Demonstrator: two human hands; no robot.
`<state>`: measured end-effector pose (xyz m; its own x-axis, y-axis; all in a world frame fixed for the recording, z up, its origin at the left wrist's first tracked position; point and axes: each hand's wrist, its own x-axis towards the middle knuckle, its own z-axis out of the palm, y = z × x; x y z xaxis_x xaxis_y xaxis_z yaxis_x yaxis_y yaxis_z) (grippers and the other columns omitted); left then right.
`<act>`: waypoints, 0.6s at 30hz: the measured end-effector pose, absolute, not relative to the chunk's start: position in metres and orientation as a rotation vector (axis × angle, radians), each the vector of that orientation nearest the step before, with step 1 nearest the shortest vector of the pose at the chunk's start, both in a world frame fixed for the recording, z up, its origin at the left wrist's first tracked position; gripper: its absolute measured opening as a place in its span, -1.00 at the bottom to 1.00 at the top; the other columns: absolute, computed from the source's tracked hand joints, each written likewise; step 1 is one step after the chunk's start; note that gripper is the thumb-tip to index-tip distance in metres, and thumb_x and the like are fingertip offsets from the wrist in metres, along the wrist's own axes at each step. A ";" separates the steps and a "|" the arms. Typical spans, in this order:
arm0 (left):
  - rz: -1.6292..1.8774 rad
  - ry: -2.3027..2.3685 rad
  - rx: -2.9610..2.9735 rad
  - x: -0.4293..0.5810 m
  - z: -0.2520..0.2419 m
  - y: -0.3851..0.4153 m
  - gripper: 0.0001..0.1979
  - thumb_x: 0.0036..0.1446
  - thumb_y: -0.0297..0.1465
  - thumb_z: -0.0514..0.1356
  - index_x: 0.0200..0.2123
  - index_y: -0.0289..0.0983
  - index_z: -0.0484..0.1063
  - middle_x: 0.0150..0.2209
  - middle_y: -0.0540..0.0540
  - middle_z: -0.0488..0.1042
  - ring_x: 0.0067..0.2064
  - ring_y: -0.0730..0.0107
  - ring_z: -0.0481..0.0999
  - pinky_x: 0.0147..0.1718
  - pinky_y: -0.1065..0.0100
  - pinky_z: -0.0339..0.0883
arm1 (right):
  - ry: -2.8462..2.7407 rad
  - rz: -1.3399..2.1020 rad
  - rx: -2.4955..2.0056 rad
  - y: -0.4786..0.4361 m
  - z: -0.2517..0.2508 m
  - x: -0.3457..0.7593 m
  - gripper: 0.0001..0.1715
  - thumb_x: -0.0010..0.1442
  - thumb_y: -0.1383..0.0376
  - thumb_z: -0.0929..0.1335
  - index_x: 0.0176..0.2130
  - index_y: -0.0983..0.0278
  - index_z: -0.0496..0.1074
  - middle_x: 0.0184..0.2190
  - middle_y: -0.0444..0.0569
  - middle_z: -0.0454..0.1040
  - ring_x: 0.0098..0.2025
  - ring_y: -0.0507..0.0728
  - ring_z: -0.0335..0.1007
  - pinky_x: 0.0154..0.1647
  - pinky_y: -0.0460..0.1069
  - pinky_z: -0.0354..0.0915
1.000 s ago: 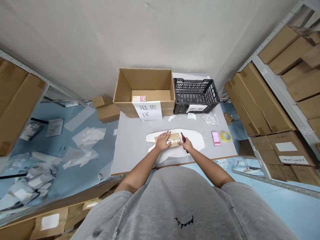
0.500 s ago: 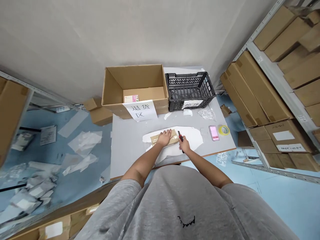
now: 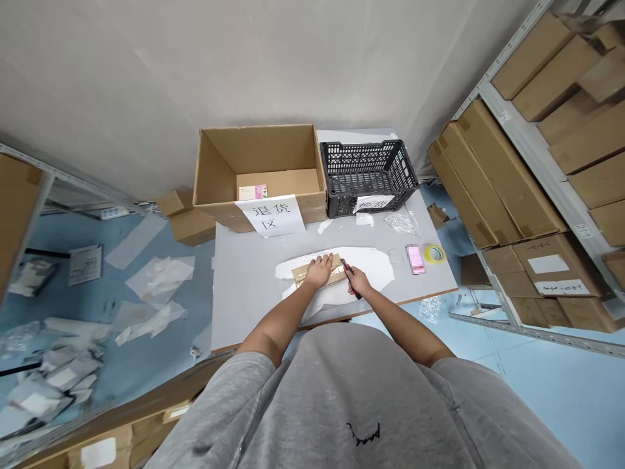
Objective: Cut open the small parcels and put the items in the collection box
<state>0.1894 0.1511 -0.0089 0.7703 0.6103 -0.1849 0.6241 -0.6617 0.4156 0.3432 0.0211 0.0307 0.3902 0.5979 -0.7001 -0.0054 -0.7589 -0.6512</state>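
The right hand (image 3: 359, 281) has moved a little to the left, and the tip of the box cutter (image 3: 346, 267) is now closer to the small brown parcel (image 3: 336, 270). The tip is just beside the parcel's right end. I cannot tell if it touches.

The parcel is still shut. Shiny tape (image 3: 305, 275) runs across it, and I can see no cut in it. Nothing has been taken out of it yet.

The left hand (image 3: 318, 271) lies flat on top of the parcel with its fingers apart, and it holds nothing. The right hand is closed tight around the red and black box cutter. The blade is too small to see well.

The parcel lies on a white sheet (image 3: 371, 264) on the gray table (image 3: 244, 293). Behind the parcel are a big open box (image 3: 280, 185), with a little pink and white box (image 3: 252, 192) inside it, and a black crate (image 3: 368, 169). To the right of the parcel are a pink pad (image 3: 415, 259) and a roll of yellow tape (image 3: 434, 254).
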 end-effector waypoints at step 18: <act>0.171 0.738 2.614 0.180 -0.023 0.155 -0.18 0.46 0.00 0.13 0.60 -0.31 0.12 0.39 -0.45 0.37 0.41 -0.23 0.31 0.42 -0.08 0.05 | -0.478 1.318 -1.981 0.037 0.023 0.383 -0.59 0.39 0.00 0.51 -0.12 0.16 0.32 -0.60 -0.32 0.37 -0.65 0.01 0.36 -0.61 -0.15 0.30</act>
<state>0.1800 0.1545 -0.0228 0.8519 0.5236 0.0049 0.4724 -0.7725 0.4243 0.3833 0.0375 0.0227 0.4143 0.6379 -0.6492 -0.0740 -0.6874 -0.7225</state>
